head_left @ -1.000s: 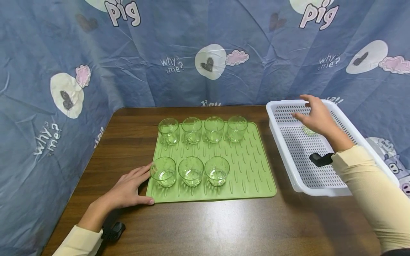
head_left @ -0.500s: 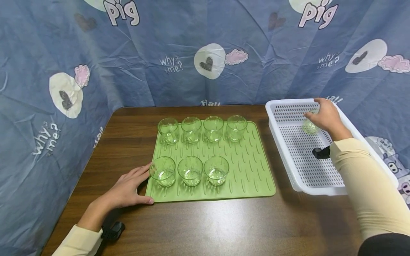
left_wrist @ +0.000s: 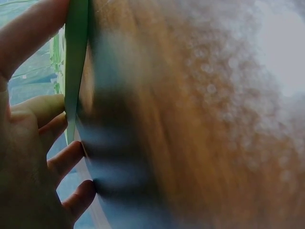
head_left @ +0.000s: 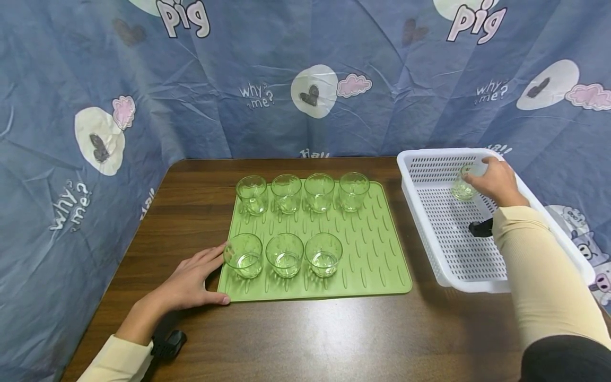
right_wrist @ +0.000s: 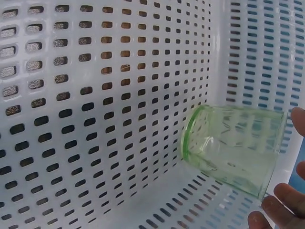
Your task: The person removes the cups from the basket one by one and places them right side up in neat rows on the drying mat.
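My left hand [head_left: 193, 281] rests at the left edge of a green ridged mat [head_left: 372, 265], fingers extended, thumb at its front corner. Beside its fingertips stands a clear glass [head_left: 243, 257], the leftmost of three in the front row. At the back of the white basket [head_left: 436, 254], my right hand [head_left: 496, 180] holds a green-tinted glass [head_left: 462, 188] near its rim. Seen from the right wrist, fingers [right_wrist: 281, 205] lie at one side of this glass [right_wrist: 233, 148] and the thumb at the other. Its thick base is at the basket floor.
Several more glasses, including one at the right [head_left: 353, 193], line the mat's back edge. The basket has raised, perforated walls and stands to the mat's right on a brown wooden table [head_left: 296, 339]. A blue printed cloth [head_left: 267, 132] hangs behind.
My right hand has lowered into the basket and shifted right, coming from above the glass to its rim. My left hand and the glasses on the mat have stayed put.
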Demonstrator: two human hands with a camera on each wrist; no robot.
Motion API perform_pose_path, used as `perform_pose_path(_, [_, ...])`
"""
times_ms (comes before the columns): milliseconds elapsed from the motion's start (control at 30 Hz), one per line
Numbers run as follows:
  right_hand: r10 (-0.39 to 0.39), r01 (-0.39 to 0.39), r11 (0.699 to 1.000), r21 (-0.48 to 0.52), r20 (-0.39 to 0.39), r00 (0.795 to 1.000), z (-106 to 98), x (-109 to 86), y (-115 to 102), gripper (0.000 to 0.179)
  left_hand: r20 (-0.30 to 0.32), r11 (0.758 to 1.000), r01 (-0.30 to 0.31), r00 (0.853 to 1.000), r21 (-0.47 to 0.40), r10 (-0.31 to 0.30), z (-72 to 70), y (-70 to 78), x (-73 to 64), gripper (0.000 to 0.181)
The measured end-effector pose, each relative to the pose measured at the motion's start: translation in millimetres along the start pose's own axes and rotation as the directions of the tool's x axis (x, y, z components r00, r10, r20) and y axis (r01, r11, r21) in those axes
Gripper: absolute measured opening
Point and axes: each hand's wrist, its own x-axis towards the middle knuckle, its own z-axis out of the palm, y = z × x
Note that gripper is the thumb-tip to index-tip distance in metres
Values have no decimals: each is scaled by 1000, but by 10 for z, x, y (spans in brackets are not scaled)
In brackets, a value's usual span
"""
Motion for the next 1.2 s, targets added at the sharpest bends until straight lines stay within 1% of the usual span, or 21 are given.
perform_pose_path(200, [30, -30, 999, 18, 17, 999, -1, 10, 9, 79, -2, 1000, 0, 1000, 5, 0, -5, -5, 3, 102])
perform_pose_path(267, [40, -40, 999, 22, 25, 999, -2, 10, 9, 79, -8, 1000, -9, 1000, 13, 9, -3, -10, 6, 102])
perform_pose_path(567, [34, -35, 999, 26, 31, 999, 32, 14, 17, 77, -11, 1000, -3, 1000, 5, 3, -2, 0, 1, 103])
perform_pose_path(600, [38, -39, 999, 25, 35, 999, 39, 15, 18, 77, -14, 1000, -11, 1000, 9, 11, -2, 0, 2, 103])
perform_pose_path(767, [58, -60, 998, 21, 51, 997, 75, 24, 21, 78, -3, 1000, -3, 1000, 7, 3, -1, 0, 0, 103])
perform_pose_path(900, [60, -62, 997, 52, 48, 997, 97, 40, 16, 79, -4, 1000, 0, 1000, 13, 0, -4, -5, -1, 102])
perform_pose_path(1033, [65, -69, 992, 102, 47, 997, 111, 47, 26, 85, 3, 1000, 4, 1000, 11, -4, -8, 0, -4, 103])
perform_pose_path(1133, [81, -90, 986, 140, 70, 994, 118, 40, 48, 90, 14, 1000, 15, 1000, 1, -15, -10, 9, -9, 103])
perform_pose_path(1200, [89, -102, 983, 152, 89, 992, 123, 27, 63, 92, 11, 1000, 10, 1000, -1, -10, -11, 13, -8, 103])
